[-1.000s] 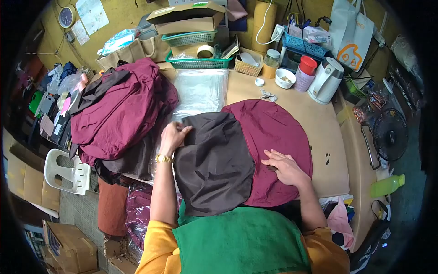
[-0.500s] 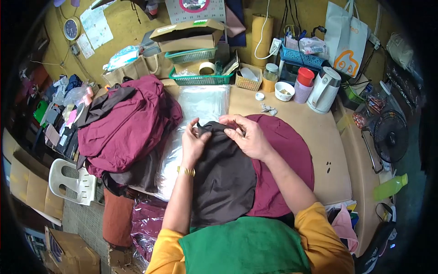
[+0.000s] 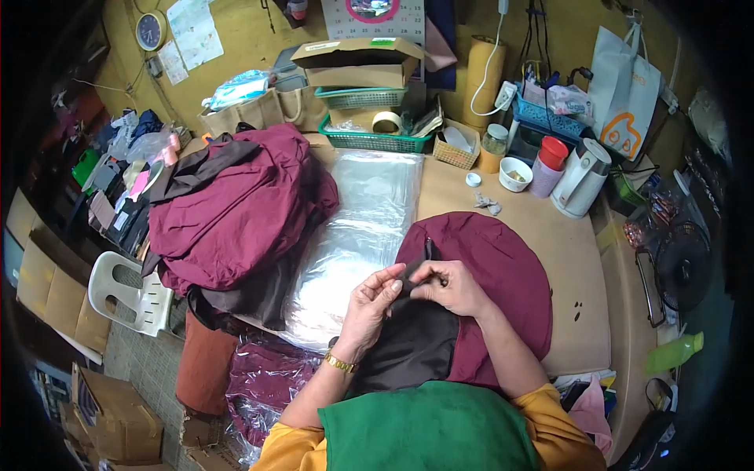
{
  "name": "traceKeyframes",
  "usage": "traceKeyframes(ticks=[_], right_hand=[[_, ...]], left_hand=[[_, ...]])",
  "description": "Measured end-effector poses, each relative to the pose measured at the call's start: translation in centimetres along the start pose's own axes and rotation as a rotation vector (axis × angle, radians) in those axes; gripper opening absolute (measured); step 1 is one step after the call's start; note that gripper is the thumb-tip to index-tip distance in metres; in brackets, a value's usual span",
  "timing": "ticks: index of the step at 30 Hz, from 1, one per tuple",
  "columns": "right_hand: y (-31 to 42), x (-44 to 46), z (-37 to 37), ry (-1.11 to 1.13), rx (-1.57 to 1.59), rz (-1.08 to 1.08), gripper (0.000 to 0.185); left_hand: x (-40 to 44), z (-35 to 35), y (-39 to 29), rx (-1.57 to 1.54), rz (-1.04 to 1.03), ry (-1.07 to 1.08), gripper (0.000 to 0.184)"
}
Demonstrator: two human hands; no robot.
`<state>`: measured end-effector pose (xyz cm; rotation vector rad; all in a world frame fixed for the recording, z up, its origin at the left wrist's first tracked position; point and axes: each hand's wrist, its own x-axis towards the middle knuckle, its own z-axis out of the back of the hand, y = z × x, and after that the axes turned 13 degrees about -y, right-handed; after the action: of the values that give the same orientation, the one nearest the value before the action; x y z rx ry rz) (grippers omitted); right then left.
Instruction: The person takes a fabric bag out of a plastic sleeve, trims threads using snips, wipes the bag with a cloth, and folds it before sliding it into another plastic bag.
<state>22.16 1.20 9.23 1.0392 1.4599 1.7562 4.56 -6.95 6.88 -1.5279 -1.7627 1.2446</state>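
A dark brown cloth piece (image 3: 412, 341) and a round maroon cloth piece (image 3: 503, 294) lie together in front of me, the brown overlapping the maroon's left part. Over their upper edge, my left hand (image 3: 373, 306) is closed in a pinch at the brown cloth. My right hand (image 3: 454, 289) faces it, closed, thumb and fingers pinching the same cloth close by. Fingertips of both hands nearly meet, and the exact bit between them is partly hidden. A narrow dark strip of cloth rises just behind the fingers.
A heap of maroon and brown cloth (image 3: 236, 208) lies left, beside stacked clear plastic sleeves (image 3: 365, 212). Behind stand a green basket (image 3: 377, 143), a jar (image 3: 493, 147), a white bowl (image 3: 515, 174) and an electric kettle (image 3: 581, 179). A white plastic chair (image 3: 129, 290) is at lower left.
Both hands have come lower and closer together along the brown cloth. Its raised upper part has dropped, with more maroon showing above. The camera view has shifted slightly.
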Motion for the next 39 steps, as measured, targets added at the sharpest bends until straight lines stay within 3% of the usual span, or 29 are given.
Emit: traceKeyframes(ticks=[3, 5, 6, 10, 11, 13, 14, 15, 17, 19, 21, 23, 25, 26, 28, 34, 39], right_hand=[[-0.1, -0.3, 0.0, -0.160, -0.087, 0.051, 0.019], [0.7, -0.7, -0.1, -0.153, -0.367, 0.125, 0.016], [1.0, -0.9, -0.3, -0.155, -0.366, 0.121, 0.016], [1.1, -1.2, -0.9, -0.263, -0.375, 0.292, 0.020], [0.9, -1.2, -0.9, -0.316, -0.384, 0.335, 0.021], [0.8, -1.4, -0.2, -0.333, -0.387, 0.273, 0.021], [0.8, -1.5, 0.0, -0.347, -0.388, 0.212, 0.021], [1.0, -1.6, 0.0, -0.351, -0.388, 0.210, 0.021], [1.4, -1.9, -0.4, -0.336, -0.353, 0.254, 0.020], [1.6, -1.9, -0.9, -0.323, -0.394, 0.310, 0.019], [1.5, -2.0, -1.0, -0.315, -0.436, 0.366, 0.019], [1.2, -2.3, -1.0, -0.293, -0.461, 0.360, 0.017], [2.6, -2.7, -1.1, -0.339, -0.526, 0.351, 0.019], [3.4, -2.8, -1.1, -0.381, -0.587, 0.346, 0.024], [4.0, -3.2, -0.9, -0.428, -0.625, 0.334, 0.027], [6.6, -4.6, -1.0, -0.430, -0.895, 0.526, 0.030], [6.7, -4.6, -1.7, -0.446, -0.932, 0.650, 0.035]], left_hand=[[0.1, -0.3, -0.3, 0.160, -0.098, 0.024, 0.030], [0.4, -0.1, -0.6, 0.468, -0.396, 0.014, 0.019], [0.4, -0.4, -0.8, 0.449, -0.380, -0.036, 0.010], [1.2, 0.6, -0.6, 0.469, -0.526, -0.102, 0.008], [1.4, 1.7, -0.6, 0.469, -0.523, -0.099, 0.008], [1.5, 3.7, -1.1, 0.053, -0.208, -0.149, 0.025], [1.7, 3.8, -0.9, 0.123, -0.205, -0.191, 0.042], [1.4, 3.1, -1.2, 0.125, -0.203, -0.188, 0.042], [0.2, 1.0, -1.6, 0.523, -0.364, -0.090, 0.046], [-0.1, 0.2, -1.6, 0.447, -0.283, -0.033, 0.041], [0.4, -0.1, -1.3, 0.300, -0.034, 0.022, 0.035], [0.6, 0.1, -0.8, 0.314, -0.045, 0.038, 0.025], [0.7, -0.1, 0.3, 0.028, -0.069, 0.021, 0.017], [0.6, -0.1, 0.4, 0.029, -0.067, 0.023, 0.017], [0.2, -0.3, 0.1, -0.197, 0.049, 0.075, 0.014], [-0.3, -0.8, 0.4, -0.296, 0.041, 0.081, 0.013], [-0.3, -0.9, 1.2, -0.220, -0.047, 0.071, 0.015]])
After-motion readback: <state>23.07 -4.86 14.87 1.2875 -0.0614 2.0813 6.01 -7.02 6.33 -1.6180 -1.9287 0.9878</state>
